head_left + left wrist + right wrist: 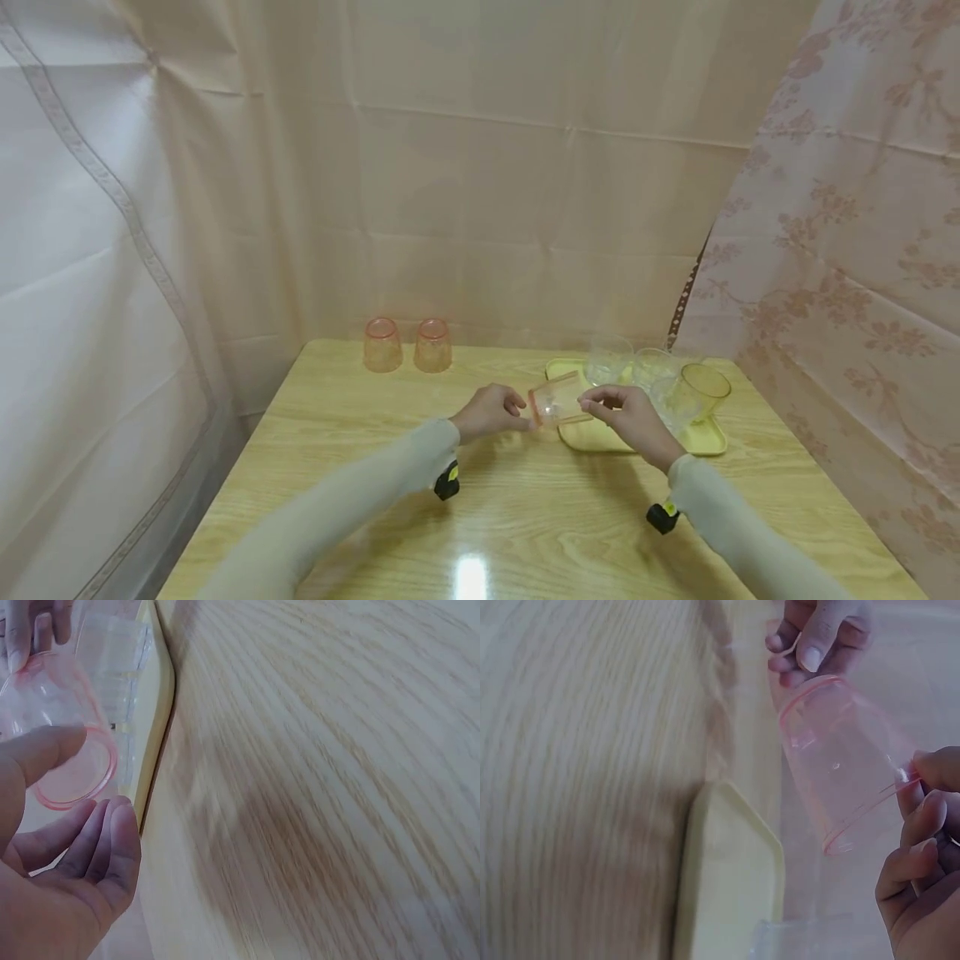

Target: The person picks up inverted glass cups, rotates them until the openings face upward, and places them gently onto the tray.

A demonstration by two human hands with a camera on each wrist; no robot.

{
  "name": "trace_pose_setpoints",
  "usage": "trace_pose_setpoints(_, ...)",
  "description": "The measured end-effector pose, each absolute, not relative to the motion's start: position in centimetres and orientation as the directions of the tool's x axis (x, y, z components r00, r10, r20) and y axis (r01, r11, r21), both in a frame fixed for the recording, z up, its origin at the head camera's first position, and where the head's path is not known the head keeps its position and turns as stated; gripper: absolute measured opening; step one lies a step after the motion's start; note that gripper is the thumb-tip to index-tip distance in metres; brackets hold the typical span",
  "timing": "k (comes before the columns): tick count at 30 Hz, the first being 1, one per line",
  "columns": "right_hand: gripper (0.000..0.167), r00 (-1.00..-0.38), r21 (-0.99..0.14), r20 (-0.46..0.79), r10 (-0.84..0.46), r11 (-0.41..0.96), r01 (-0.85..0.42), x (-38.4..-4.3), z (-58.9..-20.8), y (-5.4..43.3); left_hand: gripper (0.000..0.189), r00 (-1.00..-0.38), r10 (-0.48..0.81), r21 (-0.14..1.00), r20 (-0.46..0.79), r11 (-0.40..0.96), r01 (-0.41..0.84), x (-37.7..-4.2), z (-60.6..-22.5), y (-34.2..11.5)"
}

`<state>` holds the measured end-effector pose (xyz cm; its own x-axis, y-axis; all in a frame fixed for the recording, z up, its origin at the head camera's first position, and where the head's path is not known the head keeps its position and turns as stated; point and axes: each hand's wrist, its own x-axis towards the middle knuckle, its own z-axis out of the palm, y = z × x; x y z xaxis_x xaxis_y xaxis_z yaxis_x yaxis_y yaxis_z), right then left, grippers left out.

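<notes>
A clear pink plastic cup point(558, 400) is held on its side above the table, in front of a yellow tray point(592, 437). My right hand point(626, 412) pinches the wide rim between thumb and forefinger, as the right wrist view shows. My left hand point(491, 412) is at the narrow base end. Its thumb point(52, 750) and bent fingers stand apart around that end in the left wrist view, with the thumb overlapping the base. In the right wrist view, the left fingertips point(810, 658) are right beside the base edge.
Two pink cups point(382, 346) stand base up at the back left of the wooden table point(360, 450). Several clear cups point(609, 362) and a yellow cup point(705, 387) sit on the tray at the right. Curtains point(480, 167) hang behind the table.
</notes>
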<state>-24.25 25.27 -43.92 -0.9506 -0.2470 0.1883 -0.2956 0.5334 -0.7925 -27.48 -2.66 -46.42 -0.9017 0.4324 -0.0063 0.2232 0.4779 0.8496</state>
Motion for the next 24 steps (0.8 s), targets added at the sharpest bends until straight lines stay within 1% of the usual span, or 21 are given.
trace_pose_setpoints(4, 0.023, -0.936, -0.707, 0.260, -0.238, 0.614, -0.352, -24.3, -43.7, 25.6, 0.020, -0.909, 0.414, 0.835, 0.045, 0.484, 0.261, -27.5, -46.7, -1.9)
trace_pose_setpoints(7, 0.020, -0.920, -0.640, 0.311, -0.240, 0.663, -0.389, -24.4, -43.6, 26.0, 0.009, -0.907, 0.415, 0.818, 0.067, 0.498, 0.288, -27.5, -46.9, -1.3)
trace_pose_setpoints(10, 0.016, -0.900, -0.587, 0.361, -0.244, 0.691, -0.423, -24.5, -43.6, 26.4, 0.010, -0.903, 0.421, 0.792, 0.081, 0.523, 0.315, -27.6, -47.2, -0.7)
trace_pose_setpoints(15, 0.010, -0.872, -0.549, 0.419, -0.252, 0.695, -0.465, -24.7, -43.6, 27.0, 0.015, -0.903, 0.421, 0.739, 0.085, 0.581, 0.340, -27.4, -47.4, 0.1)
trace_pose_setpoints(24, 0.006, -0.860, -0.473, 0.435, -0.268, 0.745, -0.471, -24.8, -43.7, 27.9, 0.019, -0.894, 0.439, 0.699, 0.088, 0.612, 0.370, -26.9, -47.8, 1.5)
